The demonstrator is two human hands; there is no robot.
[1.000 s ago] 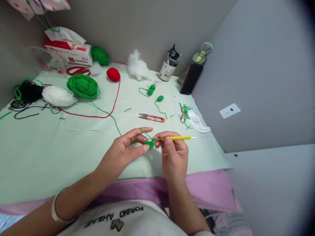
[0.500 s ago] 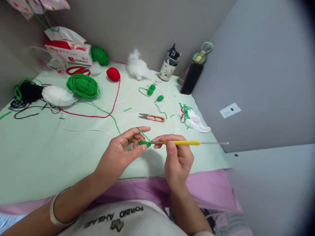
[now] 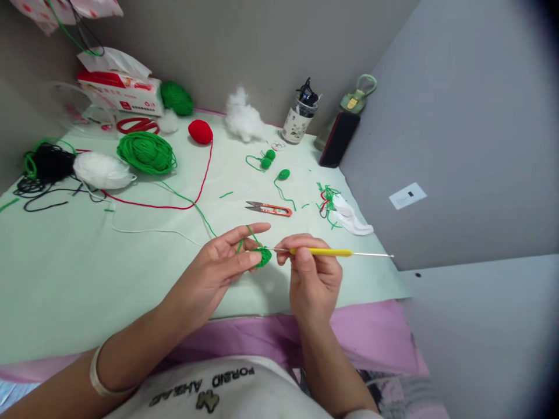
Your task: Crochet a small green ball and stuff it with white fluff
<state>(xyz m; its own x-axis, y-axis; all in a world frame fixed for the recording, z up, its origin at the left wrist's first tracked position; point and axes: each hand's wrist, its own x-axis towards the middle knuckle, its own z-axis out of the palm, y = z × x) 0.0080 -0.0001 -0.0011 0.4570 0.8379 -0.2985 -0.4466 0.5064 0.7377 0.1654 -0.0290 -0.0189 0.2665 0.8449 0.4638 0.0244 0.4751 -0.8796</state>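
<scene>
Nearer the person than the thread snips [image 3: 269,209], the right hand [image 3: 315,282] has its fingers clamped on the yellow-handled crochet hook [image 3: 323,252], while the left hand [image 3: 207,273] pinches the green crocheted piece [image 3: 264,257]. Overpulling could slip the hook free; left of the snips, the green strand [image 3: 204,219] crosses red yarn [image 3: 174,208], so tugging might snag

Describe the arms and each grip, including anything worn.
The left grip and right grip are bare and ungloved. The left arm wears a pale bangle; the right arm meets what looks like a white sleeve.
</scene>
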